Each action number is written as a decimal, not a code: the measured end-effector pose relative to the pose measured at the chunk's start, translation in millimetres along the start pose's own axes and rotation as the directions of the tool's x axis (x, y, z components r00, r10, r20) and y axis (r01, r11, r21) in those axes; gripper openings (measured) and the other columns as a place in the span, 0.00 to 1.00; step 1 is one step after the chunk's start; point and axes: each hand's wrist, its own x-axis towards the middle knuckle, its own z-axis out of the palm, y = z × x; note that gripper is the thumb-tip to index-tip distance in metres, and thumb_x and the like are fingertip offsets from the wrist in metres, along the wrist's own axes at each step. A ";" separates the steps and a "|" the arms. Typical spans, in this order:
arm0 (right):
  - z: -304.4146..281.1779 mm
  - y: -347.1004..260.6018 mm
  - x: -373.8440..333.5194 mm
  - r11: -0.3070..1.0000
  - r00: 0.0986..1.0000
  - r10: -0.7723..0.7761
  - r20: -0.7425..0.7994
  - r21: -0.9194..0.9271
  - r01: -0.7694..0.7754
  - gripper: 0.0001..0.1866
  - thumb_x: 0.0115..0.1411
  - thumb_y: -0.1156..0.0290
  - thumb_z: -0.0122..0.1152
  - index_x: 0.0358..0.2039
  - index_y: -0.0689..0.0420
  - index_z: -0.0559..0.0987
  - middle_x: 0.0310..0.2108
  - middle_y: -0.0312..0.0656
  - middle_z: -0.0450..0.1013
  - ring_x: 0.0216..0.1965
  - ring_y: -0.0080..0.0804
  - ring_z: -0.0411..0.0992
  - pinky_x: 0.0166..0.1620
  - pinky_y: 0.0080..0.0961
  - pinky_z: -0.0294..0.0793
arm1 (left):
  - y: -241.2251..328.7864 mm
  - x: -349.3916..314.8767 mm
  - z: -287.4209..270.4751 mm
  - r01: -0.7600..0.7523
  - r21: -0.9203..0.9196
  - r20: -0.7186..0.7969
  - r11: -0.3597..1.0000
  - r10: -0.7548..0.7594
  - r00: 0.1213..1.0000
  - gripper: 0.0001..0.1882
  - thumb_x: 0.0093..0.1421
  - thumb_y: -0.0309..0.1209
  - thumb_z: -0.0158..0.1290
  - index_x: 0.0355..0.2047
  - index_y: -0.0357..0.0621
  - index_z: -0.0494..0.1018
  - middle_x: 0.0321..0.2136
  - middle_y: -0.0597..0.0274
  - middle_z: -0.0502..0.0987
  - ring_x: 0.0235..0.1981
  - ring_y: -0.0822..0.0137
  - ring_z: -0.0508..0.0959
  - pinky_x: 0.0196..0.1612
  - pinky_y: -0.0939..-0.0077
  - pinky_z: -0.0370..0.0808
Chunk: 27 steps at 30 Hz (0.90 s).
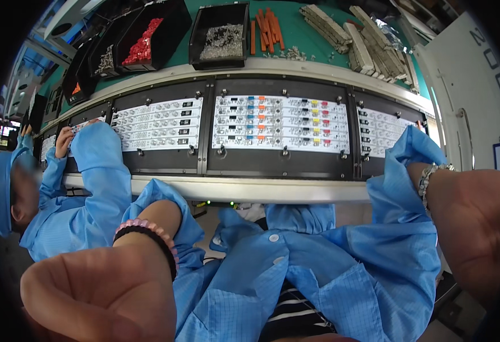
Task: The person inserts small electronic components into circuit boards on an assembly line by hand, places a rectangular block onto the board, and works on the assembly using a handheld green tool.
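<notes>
Both of my hands are raised close to the camera, away from the bench. My left hand (98,290) fills the lower left; its thumb side and palm show, but most fingers are cut off or hidden. My right hand (471,222) is at the right rim, its fingers lost in the dark edge. Whether either holds anything cannot be seen. Beyond them, a black frame (250,163) on the bench carries white circuit boards (281,122) in rows. Black, blue, orange, yellow and red parts sit on these middle boards.
A co-worker in blue (70,228) reaches to the frame on the left. Behind the frame stand black bins of red parts (142,43) and clear parts (221,41). Orange-brown strips (268,29) and stacked pale bars (369,48) lie farther right, near a grey panel (472,91).
</notes>
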 end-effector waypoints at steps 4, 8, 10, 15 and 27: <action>-23.6 -14.8 6.3 0.998 0.998 -0.064 -0.015 -0.008 0.064 0.12 0.67 0.65 0.44 0.47 0.49 0.73 0.35 0.39 0.70 0.31 0.29 0.68 0.35 0.31 0.67 | 5.3 8.5 3.3 -0.018 0.050 -0.068 0.999 0.022 0.997 0.07 0.65 0.33 0.43 0.40 0.52 0.70 0.28 0.69 0.71 0.19 0.76 0.63 0.22 0.83 0.58; 0.7 -4.4 11.5 0.989 0.989 -0.143 -0.026 -0.041 0.142 0.12 0.68 0.64 0.43 0.47 0.47 0.73 0.35 0.38 0.70 0.30 0.28 0.67 0.34 0.31 0.66 | 5.1 17.6 -6.1 -0.049 0.082 -0.147 0.995 0.061 0.987 0.07 0.67 0.35 0.40 0.39 0.55 0.70 0.27 0.71 0.70 0.18 0.78 0.61 0.21 0.85 0.56; 0.3 -21.6 18.1 0.980 0.983 -0.182 -0.019 -0.084 0.180 0.12 0.68 0.64 0.42 0.47 0.45 0.73 0.34 0.37 0.70 0.30 0.28 0.67 0.33 0.31 0.66 | 0.3 21.6 1.0 -0.065 0.071 -0.192 0.995 0.077 0.978 0.08 0.68 0.36 0.39 0.39 0.56 0.69 0.27 0.72 0.69 0.17 0.79 0.60 0.21 0.85 0.55; 76.5 -39.6 8.5 0.957 0.998 0.059 0.006 -0.283 -0.055 0.12 0.65 0.71 0.46 0.49 0.51 0.70 0.31 0.40 0.71 0.22 0.27 0.64 0.26 0.30 0.59 | -9.3 1.2 13.6 -0.221 -0.818 -0.268 0.530 -0.012 0.963 0.19 0.69 0.48 0.28 0.51 0.56 0.62 0.32 0.62 0.68 0.20 0.71 0.61 0.20 0.80 0.57; 204.2 -133.1 -135.1 0.687 0.558 0.727 0.400 -0.400 -0.607 0.11 0.46 0.69 0.60 0.34 0.47 0.77 0.27 0.30 0.67 0.28 0.24 0.69 0.28 0.21 0.65 | -21.3 -186.3 30.3 0.669 -0.099 0.713 0.737 -0.416 0.564 0.10 0.64 0.25 0.44 0.40 0.35 0.72 0.19 0.60 0.73 0.15 0.73 0.69 0.21 0.81 0.65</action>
